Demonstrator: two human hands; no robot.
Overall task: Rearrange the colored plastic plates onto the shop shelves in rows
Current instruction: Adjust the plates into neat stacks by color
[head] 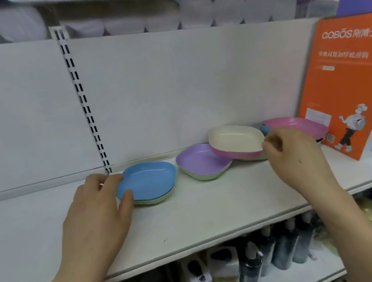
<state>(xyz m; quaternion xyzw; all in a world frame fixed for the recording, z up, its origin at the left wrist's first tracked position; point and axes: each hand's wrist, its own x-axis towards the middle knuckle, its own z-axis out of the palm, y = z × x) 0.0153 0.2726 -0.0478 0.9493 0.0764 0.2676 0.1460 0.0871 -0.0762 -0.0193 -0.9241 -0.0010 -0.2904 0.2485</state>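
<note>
On the white shelf (193, 219) lies a blue plate (148, 181) stacked on a pale green one. My left hand (99, 205) grips its left rim, thumb on the near edge. To its right sits a purple plate (202, 161) on another green one. A cream plate (236, 140) with a pink underside leans tilted on the purple plate's right edge. My right hand (291, 149) pinches the cream plate's right rim. Behind that hand lies a pink plate (299, 124), and a bit of another blue plate (265, 128) shows beside it.
An orange box (344, 88) stands at the shelf's right end, close to the pink plate. The shelf's back panel has a slotted upright (85, 104). Bottles (264, 266) and bulbs fill the lower shelf. White packs line the shelf above.
</note>
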